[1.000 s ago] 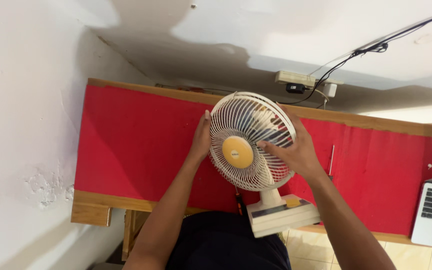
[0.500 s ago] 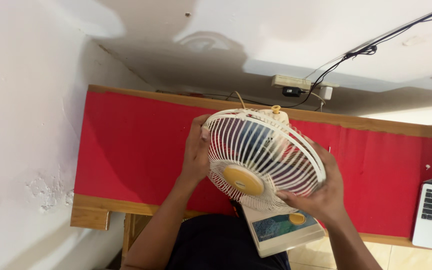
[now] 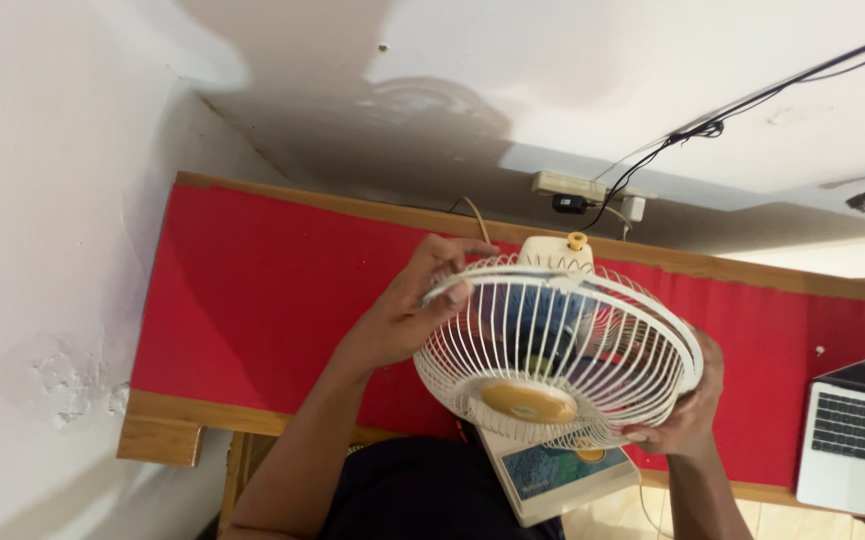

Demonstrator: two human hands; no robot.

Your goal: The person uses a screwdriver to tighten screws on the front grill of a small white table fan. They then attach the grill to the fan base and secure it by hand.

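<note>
A cream table fan (image 3: 552, 350) with a wire cage and a yellow hub is tilted forward over the red-topped table (image 3: 252, 290), its face turned down toward me. My left hand (image 3: 407, 305) grips the cage's upper left rim. On the cage's right rim, low down, my right hand (image 3: 687, 410) holds on, largely hidden behind the wires. The fan's base (image 3: 552, 480) with a yellow knob sits at the table's near edge.
A grey laptop (image 3: 857, 440) lies open at the right end of the table. A power strip (image 3: 572, 185) with a black plug and cables hangs on the white wall behind. White walls close in at the left and back.
The fan head has tipped from upright and facing me to facing downward. My left hand moved up onto the top rim, and my right hand slid from the front grille to the lower right rim.
</note>
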